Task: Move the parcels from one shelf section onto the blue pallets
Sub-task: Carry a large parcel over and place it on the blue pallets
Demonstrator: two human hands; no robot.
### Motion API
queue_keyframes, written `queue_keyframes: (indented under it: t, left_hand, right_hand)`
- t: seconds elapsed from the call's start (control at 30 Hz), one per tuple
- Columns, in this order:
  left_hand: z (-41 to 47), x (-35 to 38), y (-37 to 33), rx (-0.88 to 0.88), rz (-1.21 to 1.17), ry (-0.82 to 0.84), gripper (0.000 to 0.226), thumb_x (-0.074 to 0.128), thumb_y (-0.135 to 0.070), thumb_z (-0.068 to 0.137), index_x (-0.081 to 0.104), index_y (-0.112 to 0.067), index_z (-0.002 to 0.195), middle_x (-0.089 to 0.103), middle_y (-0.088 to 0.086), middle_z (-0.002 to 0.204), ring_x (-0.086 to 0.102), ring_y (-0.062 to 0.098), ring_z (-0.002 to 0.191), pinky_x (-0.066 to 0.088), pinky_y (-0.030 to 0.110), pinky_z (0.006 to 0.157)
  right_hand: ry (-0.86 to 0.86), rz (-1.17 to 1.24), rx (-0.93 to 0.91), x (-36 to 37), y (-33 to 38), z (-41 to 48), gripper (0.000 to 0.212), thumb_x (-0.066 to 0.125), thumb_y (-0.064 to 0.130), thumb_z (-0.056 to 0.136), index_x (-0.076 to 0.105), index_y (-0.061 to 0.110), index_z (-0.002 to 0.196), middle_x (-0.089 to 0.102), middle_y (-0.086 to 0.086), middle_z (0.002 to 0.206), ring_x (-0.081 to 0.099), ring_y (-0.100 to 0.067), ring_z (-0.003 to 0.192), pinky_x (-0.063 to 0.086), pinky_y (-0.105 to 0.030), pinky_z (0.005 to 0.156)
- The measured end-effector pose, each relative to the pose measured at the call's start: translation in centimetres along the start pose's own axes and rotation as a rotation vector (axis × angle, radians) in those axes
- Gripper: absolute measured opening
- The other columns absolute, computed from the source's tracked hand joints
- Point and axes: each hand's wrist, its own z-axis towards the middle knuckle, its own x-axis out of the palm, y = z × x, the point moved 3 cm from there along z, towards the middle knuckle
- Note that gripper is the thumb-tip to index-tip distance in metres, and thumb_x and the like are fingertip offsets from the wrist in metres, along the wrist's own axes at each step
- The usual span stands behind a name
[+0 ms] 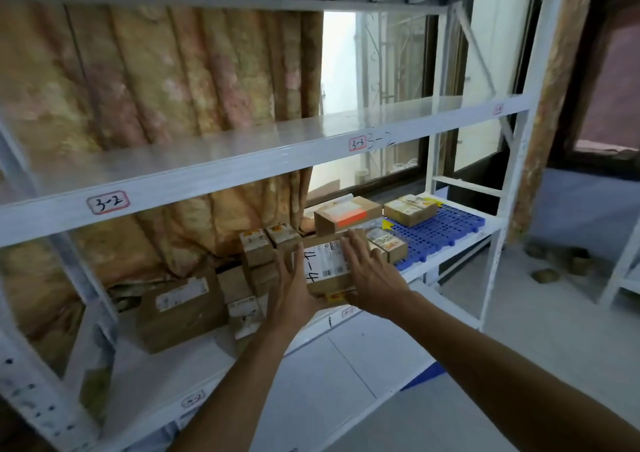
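Observation:
A brown cardboard parcel [325,266] with a white label and handwritten marks sits between my hands at the front of the lower shelf. My left hand [291,292] lies against its left side with the fingers straight up. My right hand [367,271] presses flat on its top right, fingers spread. A yellow-taped edge of another parcel [336,296] shows just under it. The blue pallet [443,230] lies on the shelf section to the right and carries three parcels [346,214] [410,211] [388,244].
More parcels stand in the left section: a large box [180,308], small ones [242,313] and a stack [258,247] behind my left hand. White rack uprights [512,188] frame the shelf; the shelf above [207,161], labelled 3-2, is bare. Curtain and window lie behind.

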Motion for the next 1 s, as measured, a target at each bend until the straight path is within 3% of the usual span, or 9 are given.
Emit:
queue_keyframes:
  t: [0.2, 0.3, 0.37, 0.57, 0.83, 1.0]
  left_hand:
    - [-0.5, 3.8, -10.1, 0.104, 0.073, 0.030, 0.131, 0.072, -0.071, 0.069, -0.014, -0.024, 0.156, -0.014, 0.018, 0.162, 0.008, 0.036, 0.151, 0.043, 0.041, 0.102]
    - [-0.7, 5.8, -14.1, 0.104, 0.054, 0.054, 0.132, 0.071, -0.072, 0.068, -0.014, -0.021, 0.156, -0.020, 0.016, 0.161, 0.018, 0.039, 0.148, 0.044, 0.043, 0.103]
    - [-0.4, 7.2, -16.6, 0.120, 0.049, 0.056, 0.135, 0.072, -0.074, 0.066, -0.012, -0.018, 0.155, -0.017, 0.014, 0.161, 0.023, 0.039, 0.146, 0.046, 0.044, 0.101]
    - [0.0, 10.8, -22.1, 0.122, 0.012, 0.084, 0.144, 0.068, -0.087, 0.050, -0.008, -0.021, 0.154, -0.007, 0.019, 0.162, 0.007, 0.042, 0.149, 0.039, 0.055, 0.107]
    - [3.2, 14.2, -26.1, 0.135, -0.006, 0.216, 0.142, 0.074, -0.078, 0.059, -0.011, -0.020, 0.156, -0.003, 0.017, 0.163, 0.013, 0.039, 0.149, 0.031, 0.051, 0.111]
    - [7.9, 17.9, -27.2, 0.099, -0.144, 0.296, 0.138, 0.077, -0.071, 0.053, -0.007, -0.028, 0.154, 0.038, 0.010, 0.145, 0.043, 0.033, 0.129, 0.044, 0.048, 0.103]
  right_hand:
    - [-0.030, -0.037, 0.058, -3.6, -8.7, -5.1, 0.107, 0.068, 0.048, 0.086, -0.005, 0.013, 0.156, -0.012, -0.010, 0.163, 0.022, -0.045, 0.141, 0.042, -0.055, 0.104]
    - [-0.020, -0.023, 0.091, -4.8, -12.6, -7.3, 0.109, 0.071, 0.045, 0.085, -0.006, 0.016, 0.157, -0.014, -0.006, 0.163, 0.025, -0.045, 0.138, 0.049, -0.053, 0.098]
    - [-0.017, -0.046, 0.100, -5.3, -15.1, -8.7, 0.108, 0.070, 0.044, 0.086, -0.006, 0.016, 0.157, -0.016, -0.007, 0.163, 0.026, -0.046, 0.139, 0.047, -0.053, 0.100]
    - [0.024, -0.074, 0.131, -5.9, -21.7, -11.7, 0.118, 0.071, 0.057, 0.080, -0.009, 0.017, 0.157, -0.019, -0.006, 0.162, 0.022, -0.046, 0.143, 0.040, -0.055, 0.106]
    - [0.024, -0.084, 0.168, -3.4, -28.6, -10.6, 0.122, 0.069, 0.064, 0.076, -0.014, 0.019, 0.154, -0.028, -0.004, 0.160, 0.022, -0.046, 0.144, 0.038, -0.056, 0.109]
    - [0.022, -0.066, 0.214, -2.4, -32.7, -8.6, 0.117, 0.069, 0.061, 0.078, -0.006, 0.018, 0.155, -0.017, -0.004, 0.162, 0.030, -0.044, 0.138, 0.042, -0.053, 0.106]
